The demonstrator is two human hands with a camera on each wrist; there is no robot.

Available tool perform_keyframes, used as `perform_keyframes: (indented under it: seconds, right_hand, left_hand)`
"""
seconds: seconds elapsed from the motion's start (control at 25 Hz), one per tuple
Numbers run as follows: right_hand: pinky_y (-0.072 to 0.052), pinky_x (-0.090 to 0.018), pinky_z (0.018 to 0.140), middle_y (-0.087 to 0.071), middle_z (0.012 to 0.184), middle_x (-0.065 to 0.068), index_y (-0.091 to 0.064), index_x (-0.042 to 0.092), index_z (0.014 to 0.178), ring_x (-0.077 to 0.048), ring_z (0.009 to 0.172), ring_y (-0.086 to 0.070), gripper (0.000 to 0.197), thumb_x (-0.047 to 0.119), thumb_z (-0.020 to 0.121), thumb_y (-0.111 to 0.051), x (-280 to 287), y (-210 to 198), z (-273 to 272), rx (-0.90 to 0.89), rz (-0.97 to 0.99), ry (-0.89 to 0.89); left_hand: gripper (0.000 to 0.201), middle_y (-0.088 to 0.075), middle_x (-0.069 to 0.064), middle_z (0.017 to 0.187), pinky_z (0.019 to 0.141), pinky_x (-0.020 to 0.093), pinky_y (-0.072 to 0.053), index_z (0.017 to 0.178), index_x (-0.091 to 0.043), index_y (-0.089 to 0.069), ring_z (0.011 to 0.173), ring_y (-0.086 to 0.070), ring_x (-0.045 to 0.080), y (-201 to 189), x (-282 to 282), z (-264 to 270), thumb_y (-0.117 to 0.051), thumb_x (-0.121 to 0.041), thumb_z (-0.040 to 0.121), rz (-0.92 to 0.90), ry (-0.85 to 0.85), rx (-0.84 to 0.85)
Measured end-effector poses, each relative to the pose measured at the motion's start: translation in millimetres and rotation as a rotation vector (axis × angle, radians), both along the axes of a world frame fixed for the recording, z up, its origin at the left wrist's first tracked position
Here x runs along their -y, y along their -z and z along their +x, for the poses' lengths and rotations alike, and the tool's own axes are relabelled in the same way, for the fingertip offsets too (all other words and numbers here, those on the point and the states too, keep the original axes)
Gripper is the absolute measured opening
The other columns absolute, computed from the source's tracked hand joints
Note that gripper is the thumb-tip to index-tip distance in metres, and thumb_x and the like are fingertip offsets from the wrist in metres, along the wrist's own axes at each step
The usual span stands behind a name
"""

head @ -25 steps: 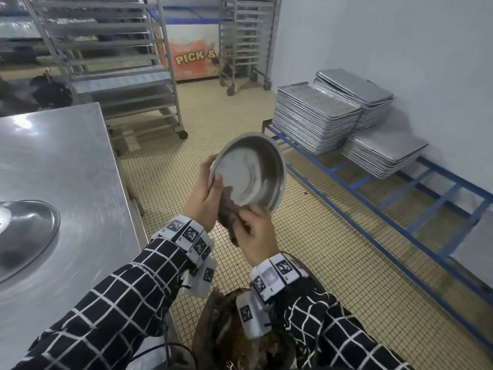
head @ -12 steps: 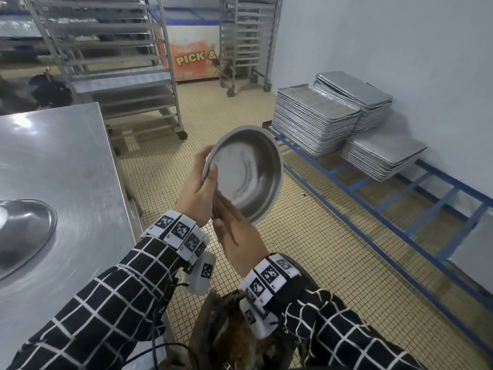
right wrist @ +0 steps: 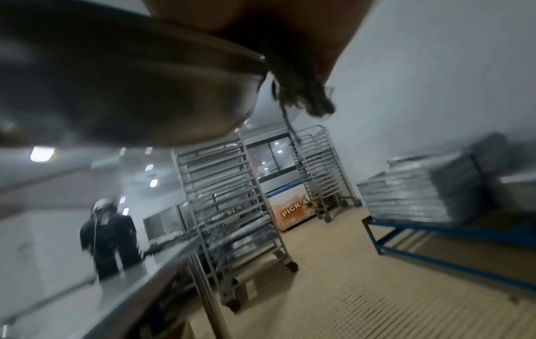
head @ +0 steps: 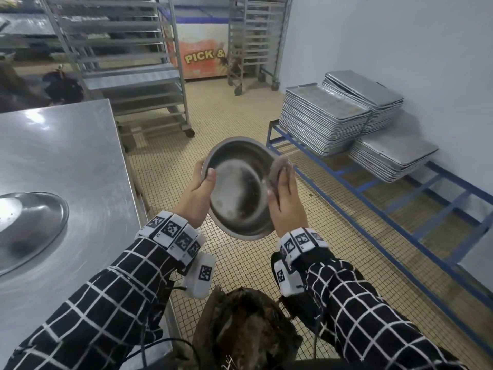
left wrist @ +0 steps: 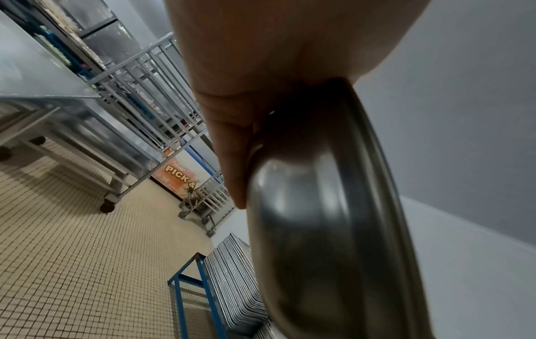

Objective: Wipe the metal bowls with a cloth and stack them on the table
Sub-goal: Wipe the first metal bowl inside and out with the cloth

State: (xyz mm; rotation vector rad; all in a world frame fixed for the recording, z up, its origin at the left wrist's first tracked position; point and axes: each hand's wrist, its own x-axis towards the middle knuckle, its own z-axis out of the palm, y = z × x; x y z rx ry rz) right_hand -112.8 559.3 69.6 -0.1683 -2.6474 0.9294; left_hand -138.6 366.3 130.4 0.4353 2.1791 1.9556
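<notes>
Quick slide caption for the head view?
Left hand grips a metal bowl while the right hand holds a cloth against its rim.

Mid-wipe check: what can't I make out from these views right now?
- Bowl underside: turned away in head view; wrist views show it close and blurred.
- Cloth: mostly under the right hand in head view; blurred in right wrist view.
- Metal piece on the table: cut by head view's left edge; one bowl or a stack, unclear.
</notes>
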Motion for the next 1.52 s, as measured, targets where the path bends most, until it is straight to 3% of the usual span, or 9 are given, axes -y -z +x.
perform_keyframes:
  seconds: [0.08,0.2,0.4,0.56,0.76,0.96,1.08,1.4,1.52]
  right_hand:
    - [-0.041,-0.025,0.082,-0.044,0.139,0.002,-0.021,0.027,0.149,-0.008,0.111,-0.048,0.058,0.044,0.097,-0.039,-1,-16,-2,0.05,-0.257,0.036]
    - [-0.051,-0.026,0.067,-0.062,0.087,0.006,-0.057,0.021,0.107,-0.013,0.078,-0.062,0.02,0.035,0.095,-0.052,-8,-25,-8,0.147,-0.464,0.088]
    - [-0.052,-0.029,0.071,-0.061,0.085,0.001,-0.059,0.009,0.099,-0.011,0.075,-0.059,0.01,0.016,0.095,-0.052,-1,-21,-8,0.12,-0.539,0.262]
    - [-0.05,-0.027,0.069,-0.058,0.093,0.001,-0.053,0.011,0.103,-0.016,0.082,-0.06,0.015,0.024,0.098,-0.048,23,-28,1,0.061,-0.765,0.37]
    - [-0.046,-0.019,0.044,-0.062,0.079,-0.001,-0.054,0.013,0.097,-0.013,0.057,-0.059,0.031,0.041,0.098,-0.042,31,-25,20,0.066,-0.702,0.232]
    - [-0.046,-0.011,0.068,-0.05,0.114,0.0,-0.058,0.01,0.106,-0.005,0.085,-0.055,0.029,0.035,0.096,-0.046,30,-16,27,0.014,-0.295,0.175]
    - [-0.047,-0.025,0.096,-0.041,0.133,-0.002,-0.051,0.011,0.128,-0.01,0.112,-0.05,0.051,0.047,0.095,-0.037,61,-17,32,0.008,-0.087,-0.151]
    - [-0.033,-0.038,0.112,-0.039,0.149,0.008,-0.027,0.034,0.148,-0.011,0.14,-0.029,0.049,0.047,0.101,-0.02,40,13,31,0.083,0.357,-0.488]
    - [-0.047,-0.039,0.099,-0.055,0.133,0.003,-0.042,0.028,0.139,-0.014,0.121,-0.052,0.044,0.045,0.101,-0.027,54,5,30,0.097,-0.047,-0.389]
  left_hand:
    - [0.031,-0.047,-0.017,0.126,0.101,0.01,-0.035,0.129,-0.028,-0.041,0.118,-0.046,-0.006,1,6,-2,-0.03,-0.038,0.102,-0.035,-0.019,0.042]
    - [0.024,-0.06,0.0,0.108,0.1,0.042,-0.043,0.121,-0.03,-0.047,0.1,-0.059,0.019,3,15,-7,-0.035,-0.034,0.101,-0.044,0.016,0.128]
    - [0.066,-0.059,0.007,0.116,0.08,0.041,-0.056,0.139,-0.032,-0.02,0.091,-0.069,0.026,9,19,1,-0.061,-0.032,0.087,0.043,-0.05,0.098]
    - [0.089,-0.053,-0.007,0.111,0.07,0.008,-0.05,0.141,-0.034,-0.008,0.087,-0.064,-0.008,16,9,16,-0.071,-0.026,0.08,-0.043,-0.043,0.006]
    - [0.06,-0.056,0.0,0.116,0.074,0.01,-0.044,0.149,-0.019,-0.019,0.1,-0.057,0.011,15,6,13,-0.048,-0.018,0.096,0.029,-0.291,0.12]
    - [0.048,-0.053,-0.018,0.107,0.092,0.022,-0.039,0.147,-0.027,-0.021,0.087,-0.052,-0.003,14,11,9,-0.034,-0.033,0.102,0.014,-0.272,0.093]
    - [0.063,-0.057,0.007,0.127,0.104,0.047,-0.042,0.146,-0.034,-0.025,0.114,-0.057,0.023,19,7,7,-0.036,-0.062,0.09,-0.002,-0.192,0.09]
    - [0.022,-0.051,-0.019,0.111,0.084,0.014,-0.045,0.111,-0.053,-0.037,0.105,-0.052,0.001,-3,12,-2,-0.031,-0.034,0.101,0.074,-0.121,0.056]
    - [0.016,-0.047,-0.024,0.1,0.075,0.006,-0.042,0.105,-0.048,-0.032,0.086,-0.051,-0.013,-5,4,6,-0.03,-0.033,0.102,0.054,-0.114,0.031]
